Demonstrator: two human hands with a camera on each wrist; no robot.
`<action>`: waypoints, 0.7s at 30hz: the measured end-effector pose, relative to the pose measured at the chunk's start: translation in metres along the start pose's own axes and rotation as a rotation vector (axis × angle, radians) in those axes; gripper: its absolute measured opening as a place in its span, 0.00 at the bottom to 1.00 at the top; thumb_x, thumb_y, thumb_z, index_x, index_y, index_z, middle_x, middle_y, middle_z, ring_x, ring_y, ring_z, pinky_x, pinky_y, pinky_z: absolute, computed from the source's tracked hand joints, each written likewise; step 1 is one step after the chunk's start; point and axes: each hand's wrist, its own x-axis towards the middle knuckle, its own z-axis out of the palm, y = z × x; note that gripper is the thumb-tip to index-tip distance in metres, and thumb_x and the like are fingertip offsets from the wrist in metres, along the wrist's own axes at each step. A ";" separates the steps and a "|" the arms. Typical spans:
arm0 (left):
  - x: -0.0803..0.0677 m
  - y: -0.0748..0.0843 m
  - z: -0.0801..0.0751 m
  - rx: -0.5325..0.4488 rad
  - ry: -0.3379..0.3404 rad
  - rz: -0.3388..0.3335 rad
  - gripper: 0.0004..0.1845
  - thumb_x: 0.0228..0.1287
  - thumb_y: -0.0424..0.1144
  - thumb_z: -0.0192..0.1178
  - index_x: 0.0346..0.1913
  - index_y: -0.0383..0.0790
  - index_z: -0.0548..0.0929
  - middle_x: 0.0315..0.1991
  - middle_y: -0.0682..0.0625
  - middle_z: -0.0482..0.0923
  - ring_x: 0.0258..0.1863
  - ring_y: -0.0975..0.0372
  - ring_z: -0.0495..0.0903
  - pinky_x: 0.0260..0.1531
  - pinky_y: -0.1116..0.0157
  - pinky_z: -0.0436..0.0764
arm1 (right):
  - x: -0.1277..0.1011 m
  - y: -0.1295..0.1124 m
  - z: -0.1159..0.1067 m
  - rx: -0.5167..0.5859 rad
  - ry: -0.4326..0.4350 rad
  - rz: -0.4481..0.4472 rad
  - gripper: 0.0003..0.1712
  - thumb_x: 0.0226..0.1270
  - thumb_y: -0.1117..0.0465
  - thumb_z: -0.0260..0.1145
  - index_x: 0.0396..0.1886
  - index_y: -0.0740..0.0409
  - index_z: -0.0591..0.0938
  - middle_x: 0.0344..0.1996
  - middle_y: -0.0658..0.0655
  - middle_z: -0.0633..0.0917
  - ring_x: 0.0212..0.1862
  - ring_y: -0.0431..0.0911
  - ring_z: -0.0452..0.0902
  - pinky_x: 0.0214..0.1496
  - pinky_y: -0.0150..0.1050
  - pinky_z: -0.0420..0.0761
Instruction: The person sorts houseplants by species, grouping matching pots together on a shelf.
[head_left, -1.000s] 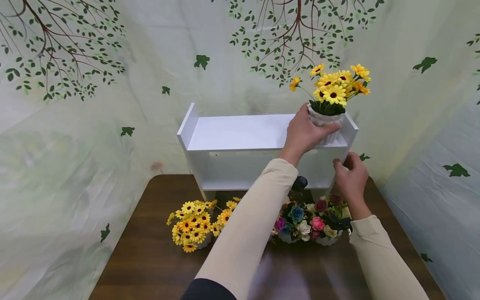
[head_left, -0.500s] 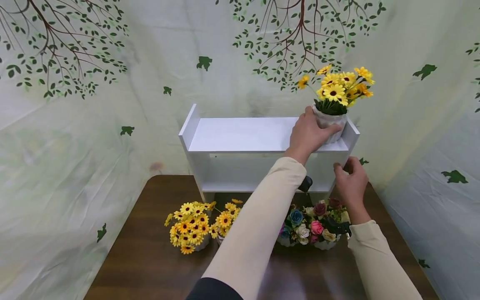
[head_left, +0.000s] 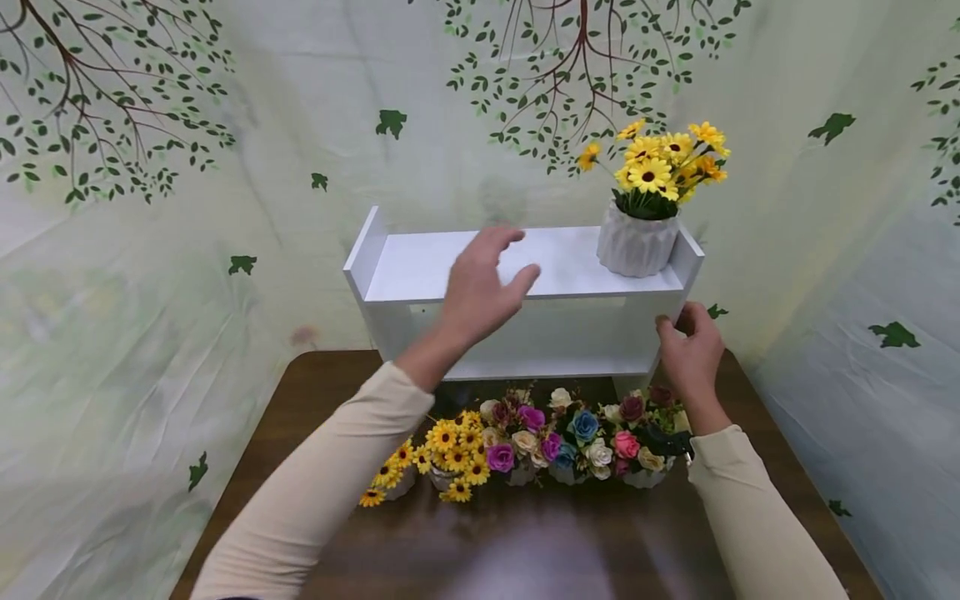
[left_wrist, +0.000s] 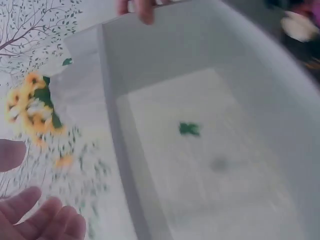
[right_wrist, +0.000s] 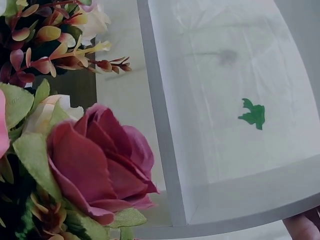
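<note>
A white ribbed pot of yellow daisies [head_left: 639,242] stands upright on the top board of the white shelf [head_left: 555,250], at its right end. My left hand [head_left: 483,287] is held in front of the middle of that board, thumb and fingers spread apart, with nothing in it. In the left wrist view its fingertips [left_wrist: 47,217] show at the lower left, apart from the shelf. My right hand [head_left: 693,346] pinches the front edge of the shelf's right side panel. Only a fingertip [right_wrist: 303,227] of it shows in the right wrist view.
Along the shelf's foot on the brown table [head_left: 525,542] stand several flower pots: yellow daisies [head_left: 457,450] at left, mixed roses [head_left: 585,437] towards the right. A dark red rose [right_wrist: 102,165] sits close to the right wrist camera. A leaf-printed cloth [head_left: 285,125] hangs behind.
My left hand has let go of the white daisy pot and moved left, leaving the pot on the top board. My right hand stays at the shelf's side panel.
</note>
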 end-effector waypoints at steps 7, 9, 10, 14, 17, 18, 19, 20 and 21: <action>-0.094 -0.065 -0.070 0.066 0.050 0.039 0.18 0.60 0.33 0.67 0.52 0.31 0.82 0.50 0.39 0.84 0.50 0.49 0.83 0.48 0.53 0.84 | 0.002 -0.006 0.003 0.019 -0.035 0.022 0.19 0.72 0.58 0.57 0.57 0.63 0.76 0.55 0.67 0.82 0.57 0.58 0.78 0.62 0.60 0.76; -0.120 -0.081 -0.084 0.104 0.072 -0.002 0.17 0.60 0.32 0.68 0.51 0.32 0.82 0.48 0.40 0.85 0.48 0.50 0.83 0.45 0.56 0.84 | 0.002 -0.006 0.005 0.014 -0.035 0.027 0.19 0.72 0.58 0.57 0.58 0.63 0.75 0.55 0.67 0.81 0.57 0.57 0.77 0.62 0.60 0.76; -0.132 -0.088 -0.089 0.122 0.088 -0.024 0.16 0.60 0.31 0.68 0.51 0.32 0.83 0.47 0.41 0.85 0.47 0.50 0.84 0.45 0.60 0.83 | 0.002 -0.006 0.005 0.014 -0.028 0.028 0.19 0.72 0.58 0.57 0.57 0.62 0.76 0.55 0.66 0.82 0.57 0.57 0.77 0.62 0.59 0.76; -0.177 -0.108 -0.099 0.171 0.129 -0.128 0.14 0.60 0.31 0.67 0.50 0.35 0.83 0.46 0.43 0.85 0.44 0.54 0.82 0.44 0.78 0.74 | 0.002 -0.005 0.006 0.015 -0.004 0.030 0.18 0.71 0.58 0.58 0.55 0.61 0.77 0.55 0.65 0.82 0.56 0.55 0.78 0.61 0.57 0.77; -0.200 -0.118 -0.102 0.173 0.131 -0.195 0.14 0.61 0.32 0.66 0.50 0.36 0.83 0.46 0.43 0.85 0.41 0.53 0.82 0.41 0.85 0.70 | 0.003 -0.004 0.004 0.008 -0.003 0.036 0.18 0.71 0.57 0.58 0.55 0.62 0.76 0.54 0.65 0.83 0.56 0.55 0.78 0.61 0.57 0.77; -0.206 -0.121 -0.103 0.169 0.129 -0.216 0.14 0.62 0.32 0.66 0.51 0.36 0.83 0.46 0.43 0.85 0.41 0.52 0.82 0.39 0.86 0.71 | 0.003 -0.004 0.003 0.004 -0.003 0.041 0.19 0.71 0.57 0.58 0.56 0.62 0.76 0.54 0.65 0.82 0.56 0.55 0.78 0.61 0.57 0.78; -0.212 -0.123 -0.104 0.168 0.126 -0.238 0.14 0.62 0.32 0.65 0.51 0.36 0.83 0.46 0.43 0.85 0.40 0.52 0.83 0.38 0.85 0.72 | 0.003 -0.005 0.003 0.000 -0.005 0.046 0.19 0.71 0.57 0.58 0.56 0.62 0.76 0.54 0.64 0.82 0.55 0.54 0.78 0.61 0.57 0.78; -0.218 -0.125 -0.104 0.171 0.125 -0.261 0.14 0.63 0.32 0.65 0.51 0.37 0.83 0.46 0.42 0.85 0.39 0.51 0.83 0.37 0.85 0.73 | 0.003 -0.005 0.003 -0.003 -0.007 0.055 0.19 0.71 0.56 0.58 0.56 0.62 0.76 0.54 0.64 0.82 0.55 0.53 0.78 0.61 0.57 0.78; -0.223 -0.128 -0.104 0.174 0.122 -0.288 0.14 0.63 0.33 0.65 0.52 0.36 0.83 0.47 0.42 0.85 0.39 0.51 0.84 0.36 0.85 0.74 | 0.003 -0.006 0.003 -0.006 -0.006 0.062 0.20 0.70 0.56 0.58 0.56 0.62 0.76 0.53 0.63 0.82 0.54 0.52 0.78 0.60 0.56 0.78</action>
